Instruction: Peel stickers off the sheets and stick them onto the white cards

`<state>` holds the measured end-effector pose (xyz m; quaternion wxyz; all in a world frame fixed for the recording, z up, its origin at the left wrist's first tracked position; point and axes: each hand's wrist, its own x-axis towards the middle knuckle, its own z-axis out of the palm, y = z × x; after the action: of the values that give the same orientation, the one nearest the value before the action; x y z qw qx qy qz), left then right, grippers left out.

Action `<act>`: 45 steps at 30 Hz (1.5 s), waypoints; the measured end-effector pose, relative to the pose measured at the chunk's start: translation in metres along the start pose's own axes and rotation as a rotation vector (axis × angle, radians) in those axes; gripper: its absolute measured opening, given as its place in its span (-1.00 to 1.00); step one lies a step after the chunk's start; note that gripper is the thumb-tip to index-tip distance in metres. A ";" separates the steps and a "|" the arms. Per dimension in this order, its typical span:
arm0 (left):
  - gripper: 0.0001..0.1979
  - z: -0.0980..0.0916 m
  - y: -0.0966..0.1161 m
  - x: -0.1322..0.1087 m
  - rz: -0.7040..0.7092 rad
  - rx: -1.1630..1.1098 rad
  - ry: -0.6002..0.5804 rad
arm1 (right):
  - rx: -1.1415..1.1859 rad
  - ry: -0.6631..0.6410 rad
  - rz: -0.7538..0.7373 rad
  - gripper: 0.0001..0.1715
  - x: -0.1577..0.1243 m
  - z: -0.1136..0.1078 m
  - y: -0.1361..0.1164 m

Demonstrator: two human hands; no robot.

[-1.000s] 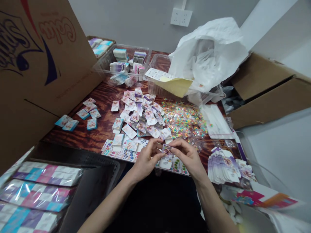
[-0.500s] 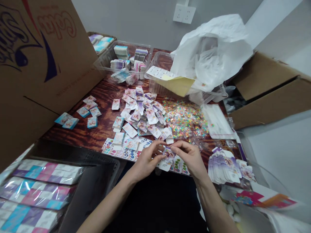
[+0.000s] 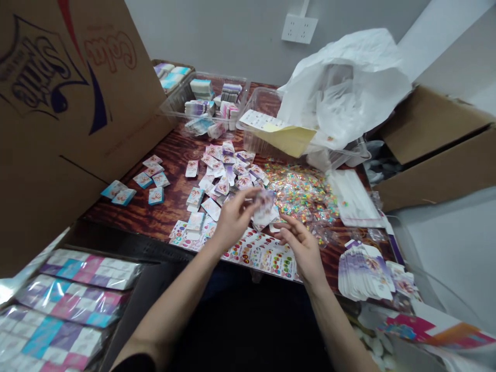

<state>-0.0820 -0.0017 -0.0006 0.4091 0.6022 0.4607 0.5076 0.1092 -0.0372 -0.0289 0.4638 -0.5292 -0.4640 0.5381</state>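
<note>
My left hand (image 3: 232, 219) is raised over the wooden table (image 3: 155, 214) and pinches a small printed card packet (image 3: 264, 202), blurred by motion. My right hand (image 3: 300, 247) hovers just below and to the right of it, fingers loosely curled with nothing visible in them. Under both hands lies a sheet of colourful stickers (image 3: 259, 256). A heap of similar small card packets (image 3: 225, 175) spreads out beyond my left hand, and a pile of tiny clear bags with coloured bits (image 3: 300, 191) lies to the right of it.
A big cardboard flap (image 3: 65, 103) stands at left. Clear plastic tubs (image 3: 201, 101) with stacked packs sit at the back, beside a white plastic bag (image 3: 344, 88). Wrapped pack bundles (image 3: 65, 305) lie lower left, a purple card stack (image 3: 364, 268) at right, an open carton (image 3: 434, 144) far right.
My left hand has lifted the card packet up and away from my right hand, toward the heap. My right hand has let go and stayed low. The view shifted slightly.
</note>
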 end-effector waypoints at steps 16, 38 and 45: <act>-0.32 -0.041 -0.070 -0.091 -0.207 1.127 0.143 | -0.788 -0.195 -0.351 -0.84 0.023 0.020 0.023; -0.64 0.025 -0.018 -0.046 0.282 0.654 0.290 | -0.985 0.726 -0.297 -0.74 -0.080 -0.156 -0.014; -0.72 0.157 -0.008 -0.037 0.218 0.220 -0.449 | -1.087 0.678 -0.072 -0.39 -0.070 -0.165 0.016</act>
<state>0.0700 -0.0395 -0.0406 0.3761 0.7867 0.3434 0.3491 0.2749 -0.1077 -0.0369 0.2683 -0.8137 -0.5155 0.0130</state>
